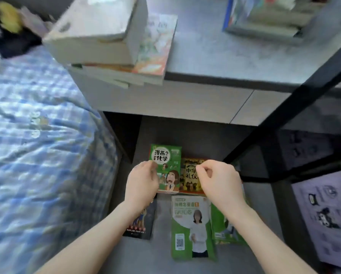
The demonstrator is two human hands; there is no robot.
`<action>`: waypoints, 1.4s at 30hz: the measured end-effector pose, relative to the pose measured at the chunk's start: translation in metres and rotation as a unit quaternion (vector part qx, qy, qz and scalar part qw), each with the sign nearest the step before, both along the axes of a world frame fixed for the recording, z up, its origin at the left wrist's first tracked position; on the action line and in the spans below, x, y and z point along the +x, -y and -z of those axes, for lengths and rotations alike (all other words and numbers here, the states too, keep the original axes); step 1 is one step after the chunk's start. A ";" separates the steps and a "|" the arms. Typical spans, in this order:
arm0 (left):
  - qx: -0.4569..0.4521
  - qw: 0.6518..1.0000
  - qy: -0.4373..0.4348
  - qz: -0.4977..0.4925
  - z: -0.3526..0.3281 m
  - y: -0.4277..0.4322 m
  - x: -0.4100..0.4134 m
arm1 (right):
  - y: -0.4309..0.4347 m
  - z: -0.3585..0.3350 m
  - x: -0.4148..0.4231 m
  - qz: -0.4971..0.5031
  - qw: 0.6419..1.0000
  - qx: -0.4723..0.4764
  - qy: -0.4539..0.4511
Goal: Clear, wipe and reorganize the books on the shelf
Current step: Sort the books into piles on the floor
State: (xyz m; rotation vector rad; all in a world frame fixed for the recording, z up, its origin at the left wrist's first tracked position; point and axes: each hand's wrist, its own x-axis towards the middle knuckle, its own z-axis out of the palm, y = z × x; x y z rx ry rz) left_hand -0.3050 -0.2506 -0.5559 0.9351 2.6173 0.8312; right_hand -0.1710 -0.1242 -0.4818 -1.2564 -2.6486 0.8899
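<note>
So the nearest stuff is all on the floor (161, 256). A green book with a woman on the cover (191, 224) lies flat, face up, with a dark book (141, 224) to its left, partly under the forearm, and another green one (228, 232) to its right. They're spread out side by side, not piled, and my guess is that's so each cover can be read for sorting.

Just past those, the left hand (142, 182) grips the green cartoon book (166, 169) by its left edge, thumb on the cover. The book is tipped up a bit, and it looks like it's either being set down or lifted off the row. The right hand (219, 180) hovers over the yellow-brown book (189, 177) with its fingers curled. I honestly can't tell if it's pinching anything.

Further back, the desk (205, 56) carries a stack of books (106, 46) on its left corner, hanging over the edge, and a blurry second pile (264, 16) far right. It's probably a parking spot while the shelf gets wiped. The bed (37, 135) is on the left, and a black frame (284, 107) crosses on the right.
</note>
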 end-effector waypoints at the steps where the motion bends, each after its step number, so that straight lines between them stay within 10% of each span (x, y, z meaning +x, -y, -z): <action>1: 0.010 1.000 0.001 0.002 -0.032 -0.004 0.003 | -0.001 -0.032 0.003 0.002 1.000 -0.010 -0.009; 10: 0.045 0.991 0.043 -0.120 -0.226 -0.010 0.009 | -0.023 -0.215 0.037 0.040 0.988 -0.122 -0.090; 19: 0.081 0.959 0.009 -0.272 -0.301 0.008 -0.083 | -0.026 -0.255 -0.032 0.091 0.951 -0.264 -0.135; 28: -0.061 0.991 -0.105 0.056 -0.325 -0.068 -0.182 | -0.079 -0.284 -0.120 0.223 0.953 -0.152 -0.136; 34: 0.009 0.990 0.099 0.104 -0.355 -0.159 -0.183 | -0.148 -0.321 -0.124 0.220 0.960 0.176 0.002; 42: 0.176 0.878 0.443 0.042 -0.364 -0.271 -0.173 | -0.278 -0.342 -0.120 0.501 0.827 -0.071 -0.244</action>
